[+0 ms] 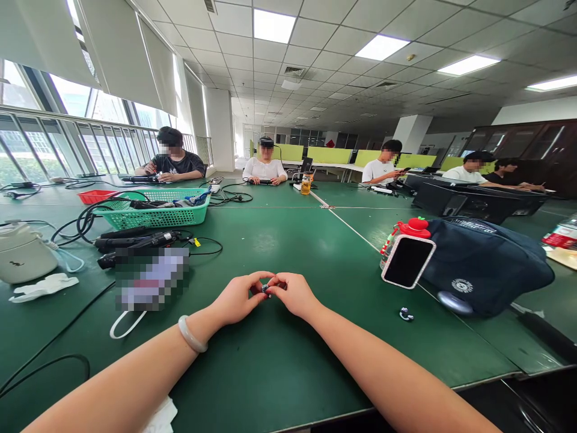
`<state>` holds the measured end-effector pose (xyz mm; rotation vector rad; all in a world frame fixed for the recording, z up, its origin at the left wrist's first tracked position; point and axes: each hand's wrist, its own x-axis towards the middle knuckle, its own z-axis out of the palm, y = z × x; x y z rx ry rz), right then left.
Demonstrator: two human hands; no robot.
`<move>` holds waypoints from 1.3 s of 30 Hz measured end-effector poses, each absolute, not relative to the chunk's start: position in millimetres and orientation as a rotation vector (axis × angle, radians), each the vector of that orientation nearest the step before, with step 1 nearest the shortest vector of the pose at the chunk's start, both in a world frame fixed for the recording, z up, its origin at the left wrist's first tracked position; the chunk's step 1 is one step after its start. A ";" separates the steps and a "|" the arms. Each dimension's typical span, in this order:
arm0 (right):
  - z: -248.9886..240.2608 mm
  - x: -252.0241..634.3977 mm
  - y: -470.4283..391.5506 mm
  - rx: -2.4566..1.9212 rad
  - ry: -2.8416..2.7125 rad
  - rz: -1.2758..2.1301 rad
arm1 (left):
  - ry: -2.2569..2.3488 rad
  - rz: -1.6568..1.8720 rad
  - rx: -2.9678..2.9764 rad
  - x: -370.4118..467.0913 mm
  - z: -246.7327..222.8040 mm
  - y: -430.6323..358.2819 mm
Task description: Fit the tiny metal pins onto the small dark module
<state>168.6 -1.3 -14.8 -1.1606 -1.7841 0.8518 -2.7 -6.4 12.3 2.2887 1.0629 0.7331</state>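
Note:
Over the green table (265, 355), my left hand (241, 296) and my right hand (294, 293) meet at the fingertips. Pinched between them is a small dark, shiny earbud (265, 289), mostly covered by the fingers. Both hands are closed on it. A similar dark clip-on earbud (406, 314) lies on the table to the right, apart from my hands. Beyond it, a smooth oval blue-grey case (455, 303) rests against a navy bag (491, 264).
A phone (408, 261) leans on a red-capped bottle (412, 227). At left are a green basket (153, 210), black cabled devices (135, 243), a blurred purple pouch (155, 279), a beige container (24, 252) and tissue (44, 287). Several people sit around the table.

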 end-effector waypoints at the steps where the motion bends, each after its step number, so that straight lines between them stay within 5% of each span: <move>1: -15.5 169.0 -0.8 -1.151 -1.775 0.876 | 1.076 0.739 2.283 -2.6 12.4 -6.1; 13: -19.4 167.4 0.4 -1.384 -2.165 0.417 | 1.388 0.775 2.123 -13.2 8.4 10.4; 39: -19.6 166.1 4.4 -1.301 -2.156 0.404 | 1.353 0.778 1.998 -14.5 3.5 15.2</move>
